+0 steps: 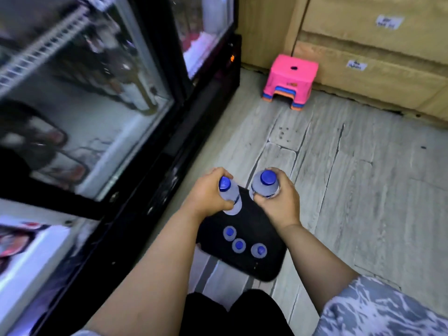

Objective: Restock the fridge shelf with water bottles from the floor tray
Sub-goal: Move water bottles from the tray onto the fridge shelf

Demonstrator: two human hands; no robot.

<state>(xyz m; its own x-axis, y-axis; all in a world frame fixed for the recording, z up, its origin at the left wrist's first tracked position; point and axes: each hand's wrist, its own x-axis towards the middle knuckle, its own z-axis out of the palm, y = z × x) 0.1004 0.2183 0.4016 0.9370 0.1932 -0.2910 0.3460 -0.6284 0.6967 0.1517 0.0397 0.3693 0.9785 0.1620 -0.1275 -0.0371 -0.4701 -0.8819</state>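
Gripping one water bottle in my left hand and another bottle in my right hand, I hold both above the black floor tray, where three bottles stand beside the fridge.

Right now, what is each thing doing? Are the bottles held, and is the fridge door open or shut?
Left hand: grips a water bottle, lifted above the tray.
Right hand: grips a second bottle, cap on.
Black tray: flat on the floor.
Three bottles in the tray: upright, capped.
Fridge door: looks shut.
Pink stool: upright, stacked on others.
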